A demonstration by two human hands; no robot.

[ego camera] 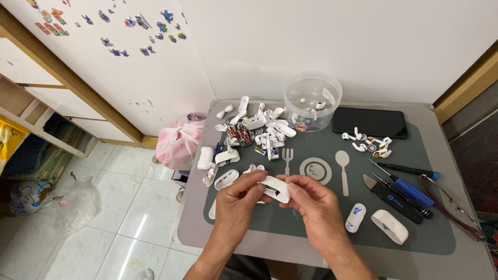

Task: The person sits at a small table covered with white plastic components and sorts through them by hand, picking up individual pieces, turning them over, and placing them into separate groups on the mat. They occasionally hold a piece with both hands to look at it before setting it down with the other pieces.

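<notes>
White plastic earbud-case shell (276, 189) at lower centre of frame, pinched between both hands above the grey mat (332, 218). Left hand (237, 201) closed on the shell's left end, thumb across the top. Right hand (314, 203) closed on its right end, thumb pressed to the edge, fingers curled beneath. Shell held clear of the mat, not resting on it.

Judgement on the grip: best kept on the outer edges, with even pressure from both thumbs; thin plastic likely to crack if twisted. Better kept low over the mat so loose bits drop there and not to the tiled floor (119, 207).

Just beside the left hand: more white case halves (226, 179) on the mat's left side. Above, at upper centre: a heap of small white and coloured parts (254, 132), then a clear round tub (313, 101) with a few pieces inside. Dark phone (370, 122) at upper right, loose earbuds (369, 143) below it. Right of frame: blue-handled screwdriver (410, 189), black-handled tools (397, 199), tweezers-like tool (448, 205) near the table edge. Lower right: white case body (389, 226) and small white cap (355, 218). Pink bag (179, 142) on the floor, left of the table.
</notes>
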